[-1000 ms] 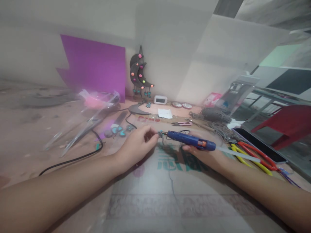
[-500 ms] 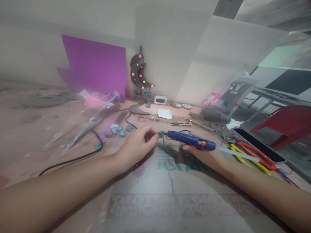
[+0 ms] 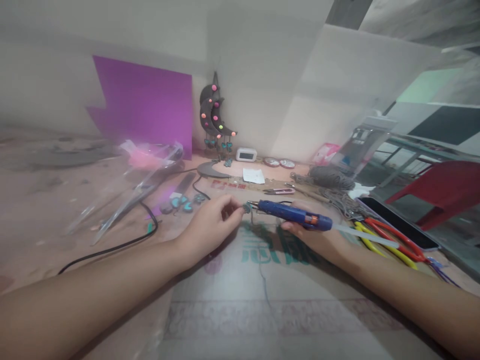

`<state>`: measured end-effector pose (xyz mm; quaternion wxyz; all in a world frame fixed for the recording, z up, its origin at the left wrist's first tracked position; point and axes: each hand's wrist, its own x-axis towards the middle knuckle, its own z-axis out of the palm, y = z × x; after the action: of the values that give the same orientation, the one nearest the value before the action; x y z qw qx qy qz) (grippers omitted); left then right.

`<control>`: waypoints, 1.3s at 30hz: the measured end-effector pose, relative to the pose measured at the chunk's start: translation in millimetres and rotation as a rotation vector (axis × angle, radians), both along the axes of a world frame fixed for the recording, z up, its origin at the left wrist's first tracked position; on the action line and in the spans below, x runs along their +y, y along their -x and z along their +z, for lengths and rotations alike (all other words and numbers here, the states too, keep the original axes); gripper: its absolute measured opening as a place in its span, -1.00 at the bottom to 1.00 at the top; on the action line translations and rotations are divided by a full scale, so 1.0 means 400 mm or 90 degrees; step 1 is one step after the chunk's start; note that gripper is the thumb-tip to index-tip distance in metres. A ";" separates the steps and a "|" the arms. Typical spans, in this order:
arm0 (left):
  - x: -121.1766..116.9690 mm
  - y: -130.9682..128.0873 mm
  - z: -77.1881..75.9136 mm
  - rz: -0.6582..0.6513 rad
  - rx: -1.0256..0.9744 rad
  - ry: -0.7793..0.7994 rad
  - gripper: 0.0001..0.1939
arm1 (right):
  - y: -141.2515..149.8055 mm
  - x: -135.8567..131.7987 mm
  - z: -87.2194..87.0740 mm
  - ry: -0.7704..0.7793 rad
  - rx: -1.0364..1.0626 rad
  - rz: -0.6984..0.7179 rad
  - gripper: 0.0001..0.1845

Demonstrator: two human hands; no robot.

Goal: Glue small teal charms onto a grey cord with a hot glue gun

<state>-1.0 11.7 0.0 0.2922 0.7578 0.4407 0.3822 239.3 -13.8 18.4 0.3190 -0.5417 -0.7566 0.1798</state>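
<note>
Between thumb and fingertips, my left hand (image 3: 217, 217) pinches a small teal-grey piece (image 3: 246, 207), too small to make out fully. A short strand hangs from that piece. My right hand (image 3: 311, 237) is wrapped round a blue hot glue gun (image 3: 294, 214), partly hidden behind it. The gun's metal tip points left, at or very near the piece; whether they touch I cannot tell. A clear glue stick (image 3: 367, 236) sticks out of the gun's back end. Several teal and grey heart-like pieces (image 3: 182, 202) lie left of my left hand.
Dark crescent moons with coloured pompoms (image 3: 213, 115) hang at the wall beside a purple sheet (image 3: 150, 105). Pink-handled snips (image 3: 279, 191), grey yarn (image 3: 330, 177), a phone (image 3: 401, 222) and red-handled scissors (image 3: 397, 237) lie at right. A black cord (image 3: 108, 250) crosses the left side.
The glue gun's tip has drawn back slightly from the small piece, showing more of the metal nozzle. Both hands keep their grips. The view has shifted very little.
</note>
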 end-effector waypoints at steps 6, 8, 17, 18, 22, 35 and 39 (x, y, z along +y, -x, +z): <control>0.000 0.000 0.000 -0.001 -0.010 0.006 -0.85 | 0.000 0.001 0.000 0.007 0.001 -0.003 -0.68; 0.001 0.000 -0.002 0.003 -0.012 0.009 -0.85 | 0.003 0.000 0.003 0.011 0.002 -0.012 -0.65; 0.006 0.002 -0.007 0.010 -0.025 0.024 -0.84 | 0.003 -0.001 0.003 0.004 -0.009 -0.023 -0.64; 0.005 0.002 -0.006 0.012 -0.028 0.028 -0.84 | 0.002 -0.001 0.002 0.006 -0.010 -0.024 -0.64; 0.002 0.002 -0.003 0.016 -0.030 0.045 -0.84 | -0.001 0.001 0.001 0.010 -0.012 -0.014 -0.67; 0.002 0.002 -0.007 0.017 -0.040 0.059 -0.84 | 0.000 0.000 0.003 0.013 -0.013 -0.020 -0.66; 0.003 0.003 -0.006 0.021 -0.039 0.058 -0.84 | -0.001 0.000 0.003 0.003 -0.022 -0.010 -0.68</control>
<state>-2.2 12.8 -2.4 0.3330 0.7243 0.4612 0.3896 239.9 -13.9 19.8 0.3060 -0.5515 -0.7574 0.1694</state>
